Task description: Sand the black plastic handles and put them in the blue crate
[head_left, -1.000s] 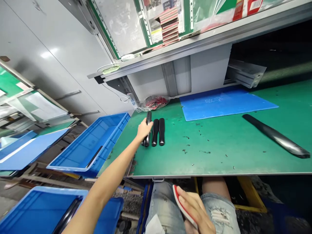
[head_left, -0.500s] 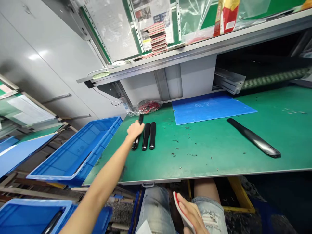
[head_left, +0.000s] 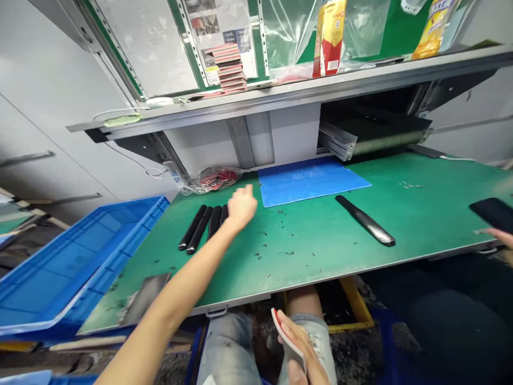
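Note:
My left hand (head_left: 242, 207) is over the green table (head_left: 296, 267), just right of a row of several long black handle-shaped pieces (head_left: 199, 230). Its fingers are blurred and turned away, and nothing shows in them. The forearm covers part of the row. Low down near my knees, my right hand (head_left: 302, 347) grips a thin flat pad (head_left: 286, 337), grey-white with a red edge. Farther right on the table, a single black handle-shaped piece (head_left: 365, 220), shiny at its near end, lies at a slant.
A blue sheet (head_left: 312, 179) lies at the table's back, beside a plastic bag of red pieces (head_left: 216, 177). On the left stands a blue crate (head_left: 72, 267). Stacked pads (head_left: 229, 68) sit on the shelf. Another person's hand (head_left: 500, 235) is at the right edge, near a dark object (head_left: 494, 214).
My left hand has left the black piece it was on and moved right; that piece now lies with the row. The view has swung right. My right hand still grips the pad.

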Available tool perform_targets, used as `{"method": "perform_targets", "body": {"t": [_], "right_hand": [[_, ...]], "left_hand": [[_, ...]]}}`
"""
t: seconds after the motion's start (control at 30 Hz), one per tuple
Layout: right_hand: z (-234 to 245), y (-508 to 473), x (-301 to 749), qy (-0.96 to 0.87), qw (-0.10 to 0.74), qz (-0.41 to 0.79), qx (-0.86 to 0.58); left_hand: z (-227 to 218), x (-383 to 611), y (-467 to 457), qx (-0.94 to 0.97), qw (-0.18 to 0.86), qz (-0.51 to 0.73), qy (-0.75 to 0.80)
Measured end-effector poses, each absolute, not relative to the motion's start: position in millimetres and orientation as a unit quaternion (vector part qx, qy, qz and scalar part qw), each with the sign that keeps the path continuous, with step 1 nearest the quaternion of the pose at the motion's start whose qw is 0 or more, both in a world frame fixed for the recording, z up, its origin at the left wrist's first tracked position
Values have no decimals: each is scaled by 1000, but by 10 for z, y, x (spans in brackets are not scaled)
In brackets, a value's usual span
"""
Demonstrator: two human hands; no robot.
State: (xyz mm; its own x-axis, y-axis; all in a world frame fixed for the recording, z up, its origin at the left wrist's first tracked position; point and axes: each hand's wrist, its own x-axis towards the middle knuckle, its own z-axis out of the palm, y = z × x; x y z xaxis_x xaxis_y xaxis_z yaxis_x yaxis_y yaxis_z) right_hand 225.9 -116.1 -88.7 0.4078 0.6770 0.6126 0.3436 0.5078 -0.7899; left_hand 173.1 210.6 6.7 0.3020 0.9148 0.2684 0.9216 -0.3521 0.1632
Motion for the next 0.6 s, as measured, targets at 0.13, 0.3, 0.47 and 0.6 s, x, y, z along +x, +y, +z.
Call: {"method": "perform_targets", "body": {"t": [0.13, 0.3, 0.47, 0.6], "right_hand": [[-259, -1224, 3563, -673, 553, 92, -482], [323, -1415, 5403, -660, 478, 51, -577], [-84, -1606, 6247, -670, 349, 234, -612], [-228, -1673, 6302, -664, 334, 345, -573]], "left_hand": [[-223, 3278, 1623, -938, -77, -111, -319], [-323, 4345, 1072, -970, -131, -68, -195], [-42, 4210, 1242, -950, -198, -110, -217], [359, 3419, 1531, -879, -290, -262, -272]]}}
